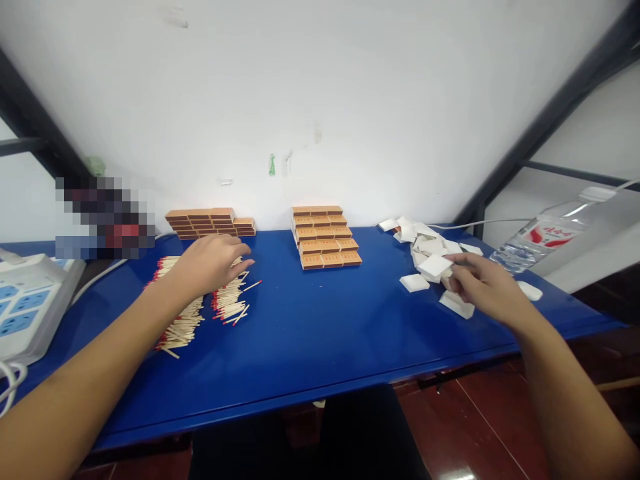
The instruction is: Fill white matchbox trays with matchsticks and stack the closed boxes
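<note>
My left hand (215, 260) hovers above the piles of loose red-tipped matches (230, 300), its fingers loosely bent and the thumb apart, with nothing visible in it. At the right of the blue table, my right hand (477, 283) pinches a white matchbox tray (435, 267) between thumb and fingers. Around it lies a heap of similar white trays (425, 245), some tilted over one another. Orange matchbox sleeves (327, 243) rise like steps in the middle, against the wall. Another stack of matchboxes (200, 220) stands behind my left hand.
A white power strip (30, 307) with blue sockets sits at the left, its cable running along the table. A clear plastic bottle (550, 233) leans at the right beside a dark metal frame. The blue table's front edge (300, 408) is close to my legs.
</note>
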Demonstrator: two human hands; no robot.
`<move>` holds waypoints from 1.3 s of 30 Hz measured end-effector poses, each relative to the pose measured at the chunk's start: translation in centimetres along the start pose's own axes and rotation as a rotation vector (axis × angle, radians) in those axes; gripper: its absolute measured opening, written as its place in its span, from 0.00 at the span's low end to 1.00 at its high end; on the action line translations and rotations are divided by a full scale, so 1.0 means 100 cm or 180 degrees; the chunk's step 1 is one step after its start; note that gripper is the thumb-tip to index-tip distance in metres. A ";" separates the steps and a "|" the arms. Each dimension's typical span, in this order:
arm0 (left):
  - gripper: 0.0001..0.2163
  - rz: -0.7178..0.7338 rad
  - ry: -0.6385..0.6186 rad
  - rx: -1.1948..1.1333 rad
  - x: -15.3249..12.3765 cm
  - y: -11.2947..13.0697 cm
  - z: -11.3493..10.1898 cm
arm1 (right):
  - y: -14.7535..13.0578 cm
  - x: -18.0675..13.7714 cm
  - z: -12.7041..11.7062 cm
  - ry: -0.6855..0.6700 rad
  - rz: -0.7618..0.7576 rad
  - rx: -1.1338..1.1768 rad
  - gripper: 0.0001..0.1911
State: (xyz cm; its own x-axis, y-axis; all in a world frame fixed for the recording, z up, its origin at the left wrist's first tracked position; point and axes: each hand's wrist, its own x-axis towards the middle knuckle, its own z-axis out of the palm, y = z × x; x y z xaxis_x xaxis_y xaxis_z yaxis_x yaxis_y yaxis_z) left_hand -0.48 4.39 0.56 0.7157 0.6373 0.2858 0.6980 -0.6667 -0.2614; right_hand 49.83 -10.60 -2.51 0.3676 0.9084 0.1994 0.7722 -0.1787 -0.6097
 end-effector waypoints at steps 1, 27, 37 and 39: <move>0.18 0.0004 -0.0003 -0.0004 0.000 0.001 0.000 | 0.004 -0.003 0.002 -0.0169 0.0023 0.0127 0.17; 0.17 -0.0064 -0.0120 -0.0082 0.000 0.004 0.000 | -0.022 -0.009 0.072 -0.0606 -0.1667 -0.0882 0.34; 0.16 -0.0124 -0.0133 -0.0074 0.001 0.009 -0.005 | -0.050 0.018 0.049 0.0296 -0.1674 -0.0745 0.20; 0.16 -0.0106 -0.0104 -0.0081 0.001 0.009 -0.006 | -0.025 0.046 0.029 0.0691 -0.1164 -0.1482 0.22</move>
State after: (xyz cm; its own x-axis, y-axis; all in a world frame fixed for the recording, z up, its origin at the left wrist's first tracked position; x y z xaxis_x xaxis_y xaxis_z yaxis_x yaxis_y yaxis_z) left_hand 0.19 3.64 0.89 0.6928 0.6713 0.2635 0.7209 -0.6542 -0.2287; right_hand 48.05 -4.86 -2.29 0.0961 0.8531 0.5128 0.9945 -0.0612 -0.0846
